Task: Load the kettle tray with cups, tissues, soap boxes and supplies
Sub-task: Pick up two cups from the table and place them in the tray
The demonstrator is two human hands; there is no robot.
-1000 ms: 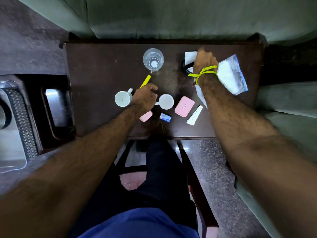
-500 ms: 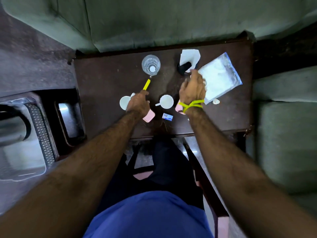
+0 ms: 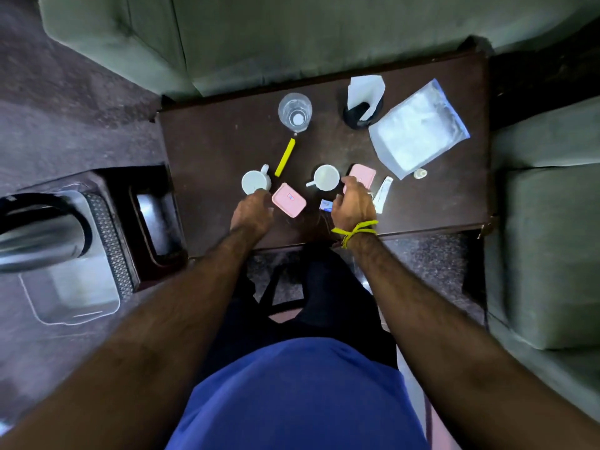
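On the dark table [image 3: 211,151] stand two white cups, one on the left [image 3: 256,181] and one in the middle [image 3: 325,177]. A pink soap box [image 3: 289,200] lies between them, just right of my left hand [image 3: 251,212], whose fingertips reach the left cup's near rim and hold nothing. My right hand [image 3: 354,206] hovers with its fingers apart over the near end of a second pink soap box [image 3: 363,175] and a small blue sachet [image 3: 325,205]. The black tissue holder [image 3: 363,105] with a white tissue stands at the back.
A glass [image 3: 294,112], a yellow stick [image 3: 285,157], a clear supply bag [image 3: 418,131], a white tube [image 3: 383,193] and a small cap [image 3: 420,173] are on the table. The kettle [image 3: 39,235] sits on its tray [image 3: 71,297] far left, beside a dark recessed tray [image 3: 156,228]. Sofas surround the table.
My right hand has come back from the tissue holder to the near soap box and sachet. My left hand has slid off the left pink soap box, which now lies uncovered.
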